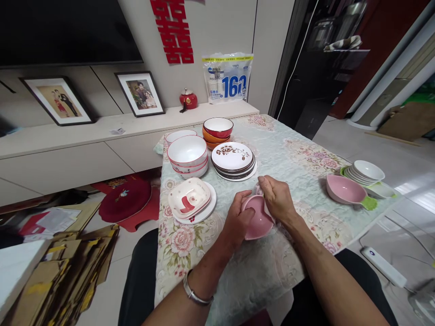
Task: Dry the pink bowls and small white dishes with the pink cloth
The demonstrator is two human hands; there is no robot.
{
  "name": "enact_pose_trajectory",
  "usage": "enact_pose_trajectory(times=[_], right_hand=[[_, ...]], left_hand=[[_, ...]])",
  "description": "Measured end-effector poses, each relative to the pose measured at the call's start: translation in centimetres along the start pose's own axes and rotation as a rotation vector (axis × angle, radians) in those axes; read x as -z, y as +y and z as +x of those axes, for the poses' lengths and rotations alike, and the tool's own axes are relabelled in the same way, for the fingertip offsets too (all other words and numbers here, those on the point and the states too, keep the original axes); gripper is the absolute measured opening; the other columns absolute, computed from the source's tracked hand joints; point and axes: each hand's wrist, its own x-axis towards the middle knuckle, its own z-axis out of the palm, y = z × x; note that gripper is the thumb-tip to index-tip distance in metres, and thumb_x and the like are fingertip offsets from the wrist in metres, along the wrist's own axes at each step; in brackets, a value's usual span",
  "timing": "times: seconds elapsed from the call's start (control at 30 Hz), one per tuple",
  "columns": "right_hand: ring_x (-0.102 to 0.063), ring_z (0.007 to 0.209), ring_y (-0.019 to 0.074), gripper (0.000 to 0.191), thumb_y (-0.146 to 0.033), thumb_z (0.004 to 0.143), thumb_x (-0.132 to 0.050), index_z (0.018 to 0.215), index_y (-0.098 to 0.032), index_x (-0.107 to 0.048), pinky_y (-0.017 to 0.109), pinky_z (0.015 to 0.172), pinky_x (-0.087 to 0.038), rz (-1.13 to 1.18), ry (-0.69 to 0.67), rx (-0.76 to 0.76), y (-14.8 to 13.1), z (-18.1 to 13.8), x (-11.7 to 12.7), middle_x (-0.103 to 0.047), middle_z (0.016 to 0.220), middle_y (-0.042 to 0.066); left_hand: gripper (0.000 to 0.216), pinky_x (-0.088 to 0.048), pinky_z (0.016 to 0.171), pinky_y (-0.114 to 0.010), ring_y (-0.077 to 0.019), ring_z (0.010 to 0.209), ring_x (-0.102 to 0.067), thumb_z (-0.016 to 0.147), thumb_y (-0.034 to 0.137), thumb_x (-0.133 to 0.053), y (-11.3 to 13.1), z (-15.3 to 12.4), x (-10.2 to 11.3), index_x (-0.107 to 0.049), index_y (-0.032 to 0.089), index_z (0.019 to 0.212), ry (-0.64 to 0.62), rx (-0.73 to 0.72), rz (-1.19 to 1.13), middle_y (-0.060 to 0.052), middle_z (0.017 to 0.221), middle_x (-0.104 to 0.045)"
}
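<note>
I hold a small pink dish [257, 220] tilted up over the table's near side. My left hand [238, 220] grips its left rim, fingers curled round the edge. My right hand [277, 198] is closed on the dish's upper right side, pressing what looks like a pale cloth [258, 190] against it. A bracelet sits on my left wrist.
On the flowered tablecloth [299, 163] stand a stack of brown-patterned plates [233, 158], white bowls with red rims [188, 155], red and orange bowls [217, 129], a square dish on a plate [190, 199], and a pink leaf-handled dish [345, 190] beside stacked white saucers [367, 173]. Cardboard lies on the floor at left.
</note>
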Motion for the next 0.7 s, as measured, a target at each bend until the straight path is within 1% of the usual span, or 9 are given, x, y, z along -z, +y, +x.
enact_pose_trajectory(times=[0.1,0.2,0.27,0.3,0.37,0.43,0.5,0.6,0.7], right_hand=[[-0.036,0.054,0.0127,0.052,-0.060,0.094,-0.043,0.059,-0.023,-0.035,0.027,0.052,-0.030,0.223,0.121,-0.160,0.1,0.3,-0.4,-0.037,0.055,-0.004],[-0.036,0.053,0.0129,0.054,-0.067,0.089,-0.046,0.059,-0.024,-0.036,0.028,0.050,-0.031,0.380,0.226,-0.361,0.1,0.7,-0.3,-0.039,0.055,-0.004],[-0.038,0.054,0.0137,0.054,-0.070,0.086,-0.047,0.060,-0.023,-0.040,0.028,0.050,-0.033,0.434,0.256,-0.470,0.0,0.9,0.0,-0.042,0.055,-0.003],[-0.041,0.055,0.0145,0.054,-0.071,0.086,-0.047,0.061,-0.023,-0.043,0.028,0.051,-0.035,0.458,0.236,-0.492,-0.2,0.9,0.1,-0.046,0.056,-0.002],[-0.047,0.060,0.0166,0.053,-0.071,0.087,-0.045,0.067,-0.022,-0.052,0.029,0.056,-0.040,0.497,0.131,-0.469,-0.4,0.7,0.2,-0.054,0.061,0.000],[-0.053,0.066,0.0182,0.050,-0.067,0.089,-0.046,0.077,-0.020,-0.059,0.029,0.061,-0.043,0.527,-0.015,-0.393,-0.7,0.3,-0.1,-0.061,0.068,0.001],[-0.056,0.073,0.0188,0.043,-0.060,0.091,-0.048,0.088,-0.020,-0.063,0.028,0.066,-0.044,0.523,-0.138,-0.307,-0.8,-0.1,-0.5,-0.065,0.078,0.001],[-0.059,0.085,0.0195,0.033,-0.048,0.095,-0.048,0.102,-0.020,-0.064,0.028,0.074,-0.044,0.407,-0.222,-0.191,-0.9,-0.4,-1.0,-0.067,0.092,0.002],[-0.059,0.088,0.0203,0.029,-0.042,0.097,-0.043,0.101,-0.020,-0.061,0.030,0.078,-0.043,0.203,-0.242,-0.102,-0.9,-0.2,-1.1,-0.067,0.097,0.004]], left_hand=[[0.050,-0.046,0.071,-0.029,-0.0196,0.080,-0.059,0.068,0.021,-0.063,0.0,-0.2,-0.1,-0.059,0.022,0.117,0.006,0.022,-0.027,-0.003,0.098,-0.067],[0.050,-0.045,0.066,-0.028,-0.0172,0.073,-0.058,0.070,0.023,-0.064,-0.1,-0.3,-0.1,-0.058,0.023,0.120,-0.011,0.037,-0.075,-0.002,0.095,-0.066],[0.048,-0.046,0.065,-0.027,-0.0163,0.071,-0.057,0.072,0.024,-0.063,-0.3,-0.2,-0.1,-0.058,0.023,0.120,0.009,0.030,-0.099,-0.002,0.092,-0.066],[0.047,-0.046,0.065,-0.027,-0.0163,0.070,-0.057,0.072,0.024,-0.062,-0.3,-0.1,0.0,-0.058,0.023,0.119,0.029,0.022,-0.106,-0.002,0.091,-0.066],[0.046,-0.047,0.066,-0.028,-0.0170,0.072,-0.058,0.072,0.024,-0.062,-0.4,0.1,0.1,-0.059,0.023,0.119,0.076,-0.004,-0.112,-0.002,0.090,-0.065],[0.046,-0.048,0.068,-0.029,-0.0189,0.077,-0.061,0.072,0.024,-0.062,-0.5,0.3,0.2,-0.059,0.022,0.118,0.119,-0.045,-0.112,-0.003,0.095,-0.067],[0.043,-0.050,0.073,-0.031,-0.0211,0.084,-0.062,0.073,0.025,-0.062,-0.5,0.5,0.4,-0.060,0.021,0.116,0.164,-0.090,-0.110,-0.005,0.101,-0.067],[0.038,-0.050,0.078,-0.032,-0.0229,0.092,-0.063,0.075,0.027,-0.061,-0.7,0.6,0.6,-0.062,0.021,0.112,0.213,-0.130,-0.106,-0.006,0.106,-0.068],[0.033,-0.050,0.076,-0.031,-0.0222,0.090,-0.063,0.075,0.028,-0.061,-0.9,0.7,0.7,-0.063,0.020,0.108,0.247,-0.124,-0.112,-0.006,0.103,-0.068]])
